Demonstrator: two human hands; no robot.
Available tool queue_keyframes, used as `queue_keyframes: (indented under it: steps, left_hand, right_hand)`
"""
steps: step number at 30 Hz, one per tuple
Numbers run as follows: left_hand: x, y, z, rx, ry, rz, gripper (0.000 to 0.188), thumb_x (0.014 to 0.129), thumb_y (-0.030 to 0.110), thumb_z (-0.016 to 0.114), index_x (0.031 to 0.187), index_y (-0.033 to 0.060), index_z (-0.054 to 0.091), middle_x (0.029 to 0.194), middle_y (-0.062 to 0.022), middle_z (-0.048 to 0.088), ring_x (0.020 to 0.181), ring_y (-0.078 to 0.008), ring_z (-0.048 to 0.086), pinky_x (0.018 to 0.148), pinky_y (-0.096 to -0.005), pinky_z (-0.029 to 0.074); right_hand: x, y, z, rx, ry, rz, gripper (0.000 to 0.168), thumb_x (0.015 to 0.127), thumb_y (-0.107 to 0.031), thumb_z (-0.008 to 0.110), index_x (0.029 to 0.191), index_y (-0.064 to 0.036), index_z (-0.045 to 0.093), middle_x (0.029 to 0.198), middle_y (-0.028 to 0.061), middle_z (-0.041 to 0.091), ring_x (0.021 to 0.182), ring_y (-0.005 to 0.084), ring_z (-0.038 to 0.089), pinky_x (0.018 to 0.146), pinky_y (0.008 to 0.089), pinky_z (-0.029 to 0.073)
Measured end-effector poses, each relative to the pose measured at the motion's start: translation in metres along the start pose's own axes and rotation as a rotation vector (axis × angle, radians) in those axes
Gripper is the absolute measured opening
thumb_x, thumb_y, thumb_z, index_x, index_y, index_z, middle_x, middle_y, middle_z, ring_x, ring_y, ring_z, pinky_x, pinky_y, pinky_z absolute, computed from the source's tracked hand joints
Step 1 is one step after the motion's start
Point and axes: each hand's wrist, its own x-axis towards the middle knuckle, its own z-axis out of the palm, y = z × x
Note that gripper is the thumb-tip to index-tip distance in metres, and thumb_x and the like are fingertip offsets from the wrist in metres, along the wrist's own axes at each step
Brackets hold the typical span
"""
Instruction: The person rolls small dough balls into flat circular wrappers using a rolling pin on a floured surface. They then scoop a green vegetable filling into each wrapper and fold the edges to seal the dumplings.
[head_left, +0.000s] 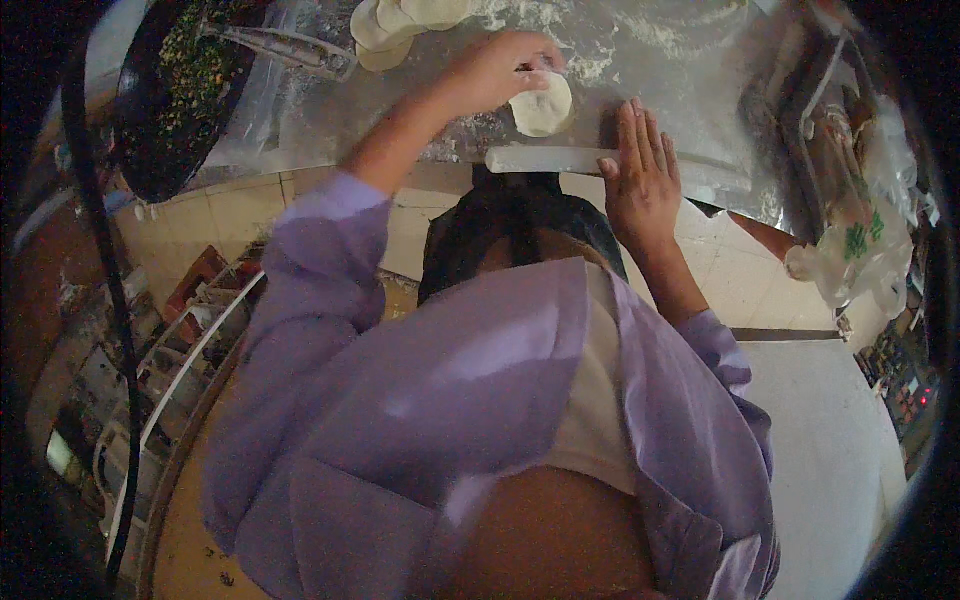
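My left hand pinches the upper edge of a thin round dough wrapper above the floured metal work surface. Just below the wrapper, a pale rolling pin lies along the near edge of the surface. Across that pin my right hand rests flat, palm down, with straight fingers pointing away from me. The palm hides the pin's middle. Several rolled dough rounds overlap at the top, left of centre.
At the upper left stands a dark bowl of chopped green filling; a clear-handled utensil reaches out of it. Loose flour dusts the surface. Plastic bags hang at the right edge. A black cable runs down the left.
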Motion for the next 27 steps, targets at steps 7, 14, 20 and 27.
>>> queue_keyframes:
  steps: [7, 14, 20, 27]
  left_hand:
    - [0.031, 0.04, -0.011, 0.346, -0.42, 0.13, 0.029, 0.083, 0.019, 0.062, 0.11, 0.0088, 0.059, 0.095, -0.0111, 0.065, 0.086, -0.0264, 0.063, 0.077, -0.0373, 0.048]
    - [-0.011, 0.029, -0.004, 0.073, -0.028, -0.061, 0.035, 0.087, 0.022, 0.06, 0.118, 0.0082, 0.054, 0.099, -0.0133, 0.064, 0.094, -0.0244, 0.062, 0.082, -0.0343, 0.048]
    - [-0.03, 0.03, 0.025, 0.085, 0.282, -0.128, 0.027, 0.083, 0.009, 0.063, 0.109, 0.0027, 0.06, 0.098, -0.011, 0.067, 0.089, -0.0215, 0.064, 0.081, -0.0321, 0.049]
    - [-0.029, 0.013, -0.029, 0.132, 0.716, -0.094, 0.029, 0.082, 0.005, 0.062, 0.111, 0.0051, 0.059, 0.105, -0.0125, 0.064, 0.095, -0.0262, 0.062, 0.083, -0.0348, 0.048]
  right_hand:
    - [0.042, 0.004, 0.007, -0.109, 0.078, 0.019, 0.058, 0.094, -0.037, 0.041, 0.143, -0.008, 0.028, 0.147, 0.0126, 0.031, 0.137, 0.0261, 0.027, 0.111, 0.0501, 0.013]
    - [0.086, 0.011, 0.014, -0.145, 0.214, -0.081, 0.059, 0.091, -0.046, 0.044, 0.139, -0.012, 0.036, 0.141, 0.0101, 0.038, 0.132, 0.0288, 0.033, 0.108, 0.0505, 0.019]
    - [0.026, 0.019, -0.005, 0.076, -0.022, -0.283, 0.056, 0.068, -0.032, 0.075, 0.117, -0.013, 0.057, 0.11, 0.0086, 0.058, 0.099, 0.0314, 0.054, 0.083, 0.0443, 0.043]
    - [0.012, 0.036, -0.017, 0.159, 0.07, -0.314, 0.041, 0.068, -0.02, 0.074, 0.107, -0.014, 0.063, 0.098, 0.0045, 0.061, 0.089, 0.0279, 0.057, 0.073, 0.0399, 0.046]
